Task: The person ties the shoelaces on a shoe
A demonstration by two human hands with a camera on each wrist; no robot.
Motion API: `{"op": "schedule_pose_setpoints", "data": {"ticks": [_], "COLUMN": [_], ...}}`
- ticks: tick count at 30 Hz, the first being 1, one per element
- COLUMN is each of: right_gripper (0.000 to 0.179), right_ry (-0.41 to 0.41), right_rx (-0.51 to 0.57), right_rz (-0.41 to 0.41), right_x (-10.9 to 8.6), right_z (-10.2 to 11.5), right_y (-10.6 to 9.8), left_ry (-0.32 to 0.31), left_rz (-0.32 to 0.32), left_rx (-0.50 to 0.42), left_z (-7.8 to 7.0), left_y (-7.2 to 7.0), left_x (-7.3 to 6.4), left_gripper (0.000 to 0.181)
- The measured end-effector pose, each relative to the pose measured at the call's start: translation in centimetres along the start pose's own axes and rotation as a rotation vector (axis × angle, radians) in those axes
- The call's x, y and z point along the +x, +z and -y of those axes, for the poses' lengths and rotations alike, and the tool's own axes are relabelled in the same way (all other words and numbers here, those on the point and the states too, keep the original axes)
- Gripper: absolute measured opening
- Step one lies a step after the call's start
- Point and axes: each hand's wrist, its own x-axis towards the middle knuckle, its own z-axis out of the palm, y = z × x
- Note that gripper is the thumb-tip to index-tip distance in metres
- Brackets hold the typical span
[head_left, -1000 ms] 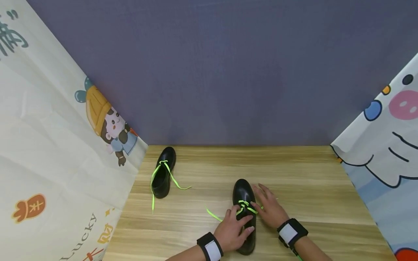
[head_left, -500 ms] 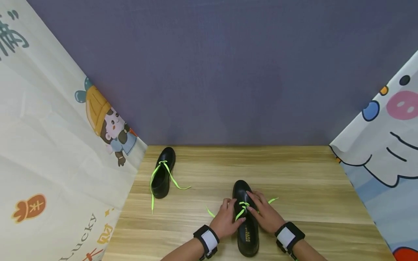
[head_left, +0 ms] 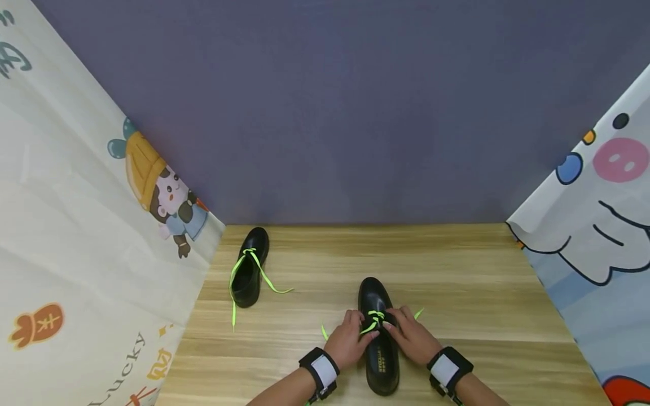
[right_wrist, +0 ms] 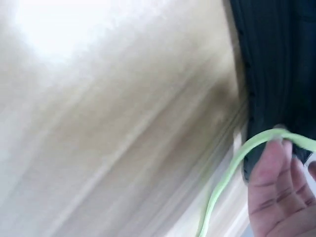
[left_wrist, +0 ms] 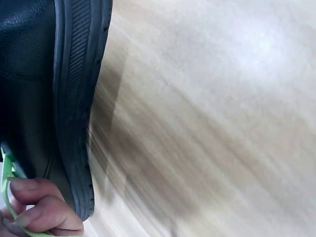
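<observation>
A black leather shoe [head_left: 373, 290] lies toe-away on the wooden surface, gold lettering on its insole. Bright green shoelace [head_left: 377, 316] is threaded across its front. On the shoe's left side, my left hand [head_left: 346, 341] pinches one lace end between thumb and fingers; its loose tip hangs out to the left. Opposite, my right hand [head_left: 417, 339] holds the other end of the lace, which arcs over the fingertips in the right wrist view as a green strip [right_wrist: 222, 182]. The shoe's ridged sole edge [left_wrist: 79, 98] fills the left of the left wrist view.
A second black shoe [head_left: 257, 239] with loose green laces stands at the back left of the wooden surface [head_left: 457, 265]. A grey-blue panel [head_left: 355, 113] rises behind. Printed cloths hang at the left [head_left: 76, 237] and right [head_left: 604, 248].
My right hand has come in from the right to the lace. My left hand has drawn back from over the shoe's opening to its left side, uncovering the insole.
</observation>
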Motion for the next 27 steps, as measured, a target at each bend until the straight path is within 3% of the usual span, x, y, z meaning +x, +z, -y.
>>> {"op": "schedule_pose_setpoints", "data": {"ticks": [5,9,13,20,27], "right_gripper": [0.03,0.016,0.021,0.012,0.01], "right_ry": [-0.021,-0.108,-0.182,-0.105,-0.079], "right_rx": [0.046,0.094,0.075,0.018,0.111], "right_rz": [-0.009,-0.006,-0.006,0.058,0.131], "right_x": [-0.4,-0.7,-0.8,-0.6,-0.8], "right_z": [-0.5,-0.8,-1.0,-0.8,-2.1], "right_y": [0.1,-0.1,-0.4,-2.2,-4.5], "left_ry": [0.053,0.077,0.084,0.138,0.132], "left_rz": [0.016,0.024,0.012,0.018,0.042], "left_rx": [0.016,0.046,0.051,0.029,0.003], "left_z": [0.5,0.9,1.3,2.0,3.3], "left_y": [-1.0,-1.8,-2.5,-3.8,-5.9], "left_x": [0.3,0.5,0.8,1.2,1.0], "left_gripper": [0.025,0.026,0.028,0.028,0.023]}}
